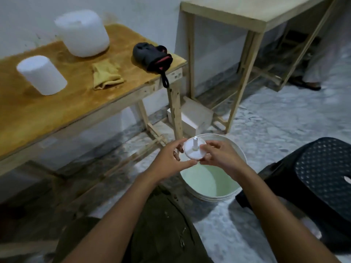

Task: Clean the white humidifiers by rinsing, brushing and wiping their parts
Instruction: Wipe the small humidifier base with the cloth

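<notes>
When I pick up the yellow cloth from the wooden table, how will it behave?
The yellow cloth lies crumpled in folds, so it will probably hang floppy. It looks thin, so it is likely light. Lying flat, it seems unlikely to roll.

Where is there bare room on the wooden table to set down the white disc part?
For the white disc part, the wooden table is bare along its near edge, in front of the white cylinder and yellow cloth. The black stool seat looks bare. Crowded: the far side, around the white tank, cloth and black pouch.
</notes>
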`<action>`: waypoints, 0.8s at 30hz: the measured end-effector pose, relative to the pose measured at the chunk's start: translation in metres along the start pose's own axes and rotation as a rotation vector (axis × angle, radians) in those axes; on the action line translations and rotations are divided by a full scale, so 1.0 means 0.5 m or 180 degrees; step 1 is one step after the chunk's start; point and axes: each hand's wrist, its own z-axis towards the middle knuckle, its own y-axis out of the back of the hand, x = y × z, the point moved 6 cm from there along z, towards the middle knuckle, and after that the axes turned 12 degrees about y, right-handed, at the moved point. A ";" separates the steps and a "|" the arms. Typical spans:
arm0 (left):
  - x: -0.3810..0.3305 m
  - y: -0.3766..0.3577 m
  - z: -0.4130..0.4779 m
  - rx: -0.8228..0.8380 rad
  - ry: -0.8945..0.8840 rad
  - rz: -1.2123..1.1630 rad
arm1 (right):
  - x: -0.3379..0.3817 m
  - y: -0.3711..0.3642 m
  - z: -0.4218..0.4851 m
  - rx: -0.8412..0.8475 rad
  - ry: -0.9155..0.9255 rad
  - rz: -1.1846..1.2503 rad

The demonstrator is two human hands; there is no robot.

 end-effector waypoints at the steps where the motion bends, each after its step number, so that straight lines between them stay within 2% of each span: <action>1: 0.023 -0.018 0.013 0.0014 0.0140 0.0042 | -0.023 0.014 0.009 -0.0120 -0.0042 -0.0008; 8: 0.168 -0.133 0.134 0.0008 0.1387 0.0038 | -0.159 0.094 0.060 -0.0718 -0.0277 0.0052; 14: 0.267 -0.211 0.196 -0.0119 0.2236 0.0325 | -0.253 0.113 0.096 -0.0914 -0.0345 -0.0094; 18: 0.315 -0.235 0.219 -0.0008 0.2196 0.0167 | -0.282 0.111 0.120 -0.0952 -0.0217 -0.0314; 24: 0.334 -0.234 0.228 -0.0228 0.1955 0.0276 | -0.280 0.106 0.142 -0.0879 0.0116 -0.0843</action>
